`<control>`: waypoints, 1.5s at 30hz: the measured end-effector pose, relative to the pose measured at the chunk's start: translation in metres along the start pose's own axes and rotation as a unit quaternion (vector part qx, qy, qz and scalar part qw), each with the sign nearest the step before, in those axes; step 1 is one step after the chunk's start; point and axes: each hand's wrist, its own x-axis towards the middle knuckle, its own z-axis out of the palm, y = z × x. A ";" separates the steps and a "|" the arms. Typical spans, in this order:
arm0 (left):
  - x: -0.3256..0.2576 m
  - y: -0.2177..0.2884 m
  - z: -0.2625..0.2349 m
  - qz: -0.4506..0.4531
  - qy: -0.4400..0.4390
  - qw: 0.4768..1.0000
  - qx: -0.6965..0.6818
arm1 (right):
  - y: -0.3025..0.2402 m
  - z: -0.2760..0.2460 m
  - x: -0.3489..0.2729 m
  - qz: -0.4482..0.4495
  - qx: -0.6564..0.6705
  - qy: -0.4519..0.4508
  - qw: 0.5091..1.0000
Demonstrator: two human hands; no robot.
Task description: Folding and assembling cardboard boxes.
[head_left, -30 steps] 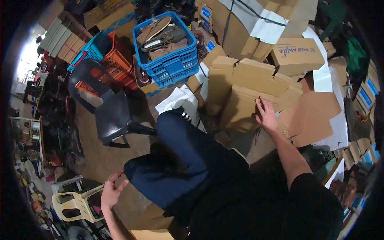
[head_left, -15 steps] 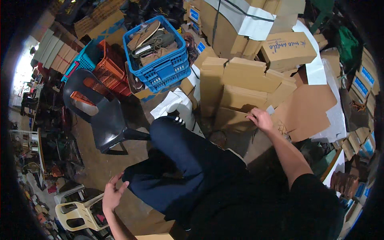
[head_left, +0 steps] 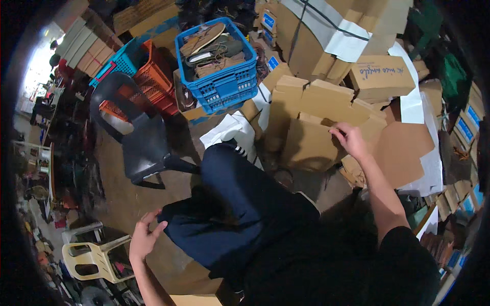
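My right fingers (head_left: pixel 339 130) curl by creased, flat-panelled cardboard (head_left: pixel 309 145), whether pinching I cannot tell; my left fingers (head_left: pixel 148 219) hang loosely parted.

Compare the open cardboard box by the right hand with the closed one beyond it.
The open cardboard box has raised flaps; the closed cardboard box is shut. The open one is by the right hand; the closed one sits farther off. The closed one bears dark handwriting; none shows on the open one. Both are brown.
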 end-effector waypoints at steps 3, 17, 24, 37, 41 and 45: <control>0.006 0.026 -0.006 -0.044 -0.011 0.998 -0.044 | -0.069 -0.041 0.038 0.051 0.008 -0.030 0.998; 0.015 0.015 0.003 -0.019 -0.052 0.765 -0.641 | -0.262 -0.061 0.052 -0.538 0.165 -0.012 0.827; -0.011 -0.020 0.028 -0.067 0.226 0.755 -0.611 | -0.301 0.004 0.032 -0.566 0.210 -0.089 0.792; 0.003 -0.013 0.021 -0.018 0.228 0.760 -0.609 | -0.259 0.098 0.087 0.098 0.509 -0.217 0.827; 0.015 -0.013 0.023 0.005 0.190 0.775 -0.603 | -0.252 0.114 0.091 0.098 0.569 -0.331 0.747; 0.021 -0.005 0.001 -0.008 0.229 0.797 -0.558 | -0.268 0.109 0.106 0.158 0.589 -0.271 0.745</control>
